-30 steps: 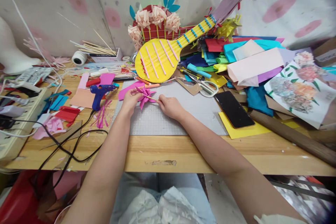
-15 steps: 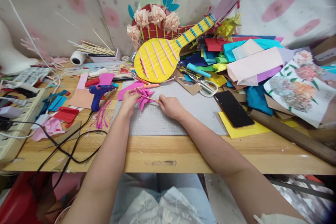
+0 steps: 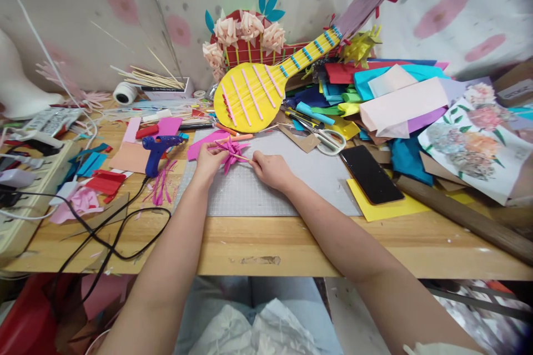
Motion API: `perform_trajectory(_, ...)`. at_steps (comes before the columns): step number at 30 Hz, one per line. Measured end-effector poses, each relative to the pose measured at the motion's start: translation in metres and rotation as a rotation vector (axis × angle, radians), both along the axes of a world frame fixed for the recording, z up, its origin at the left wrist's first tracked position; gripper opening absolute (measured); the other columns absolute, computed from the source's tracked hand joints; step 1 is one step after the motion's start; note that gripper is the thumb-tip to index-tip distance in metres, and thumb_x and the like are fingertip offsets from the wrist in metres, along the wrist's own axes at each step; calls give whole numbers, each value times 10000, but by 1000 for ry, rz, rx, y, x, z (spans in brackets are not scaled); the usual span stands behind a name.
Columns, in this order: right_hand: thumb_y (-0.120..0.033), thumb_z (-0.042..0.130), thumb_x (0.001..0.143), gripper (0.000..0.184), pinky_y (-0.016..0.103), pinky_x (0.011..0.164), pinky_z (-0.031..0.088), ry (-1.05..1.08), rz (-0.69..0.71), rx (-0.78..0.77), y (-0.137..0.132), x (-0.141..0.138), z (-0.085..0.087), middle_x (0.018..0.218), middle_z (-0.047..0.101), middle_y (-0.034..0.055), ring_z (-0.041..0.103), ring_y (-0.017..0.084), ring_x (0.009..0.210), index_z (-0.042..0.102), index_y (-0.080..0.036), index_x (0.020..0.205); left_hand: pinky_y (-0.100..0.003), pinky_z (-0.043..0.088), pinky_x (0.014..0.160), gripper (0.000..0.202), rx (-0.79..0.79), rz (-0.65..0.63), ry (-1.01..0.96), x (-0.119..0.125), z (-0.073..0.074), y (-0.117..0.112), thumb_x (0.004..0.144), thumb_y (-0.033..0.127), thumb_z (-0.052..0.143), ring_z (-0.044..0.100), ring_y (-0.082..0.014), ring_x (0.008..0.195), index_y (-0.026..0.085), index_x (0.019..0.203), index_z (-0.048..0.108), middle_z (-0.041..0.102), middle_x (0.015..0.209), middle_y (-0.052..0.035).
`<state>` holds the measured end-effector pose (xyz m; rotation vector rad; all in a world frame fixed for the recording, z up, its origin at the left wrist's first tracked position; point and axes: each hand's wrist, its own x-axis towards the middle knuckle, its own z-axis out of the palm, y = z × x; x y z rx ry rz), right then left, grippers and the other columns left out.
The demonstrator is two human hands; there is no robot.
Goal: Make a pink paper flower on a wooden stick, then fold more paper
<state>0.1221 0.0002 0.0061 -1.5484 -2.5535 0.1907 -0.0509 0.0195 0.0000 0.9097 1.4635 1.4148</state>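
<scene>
A magenta paper flower [image 3: 231, 154] with pointed petals sits on a thin wooden stick above the grey cutting mat [image 3: 266, 188]. My left hand [image 3: 209, 160] pinches the flower's petals from the left, fingers closed on them. My right hand [image 3: 270, 170] is closed on the stick just right of the flower. Both forearms reach in from the wooden table's front edge [image 3: 266, 258].
A blue glue gun [image 3: 157, 150] with a black cord lies left of the mat. Scissors [image 3: 327, 137], a black phone [image 3: 370, 173] and a heap of coloured paper [image 3: 395, 97] lie right. A yellow paper guitar [image 3: 258, 89] leans behind. Skewers [image 3: 154, 76] and a power strip [image 3: 25, 188] are at left.
The hands have barely moved; the left fingers shifted slightly on the petals and the flower turned a little on its stick.
</scene>
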Motion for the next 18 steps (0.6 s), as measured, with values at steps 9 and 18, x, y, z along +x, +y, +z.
perform_trajectory(9,-363,244,939,335,251,627,307,43,-45,-6,2,-2,-1,926,673,85,614,193,822,498,-174,1048,-302,499,656,452,7,18,-27,-2,-5,3,542,158,738,638,-152,631,170,877,435,636,674,-7)
perform_trajectory(18,-363,191,946,356,255,616,313,-15,-101,-25,2,-6,0,920,675,85,616,192,824,469,-175,1064,-276,468,750,467,202,7,330,-4,-17,5,615,183,676,643,-133,726,184,1015,435,646,673,31)
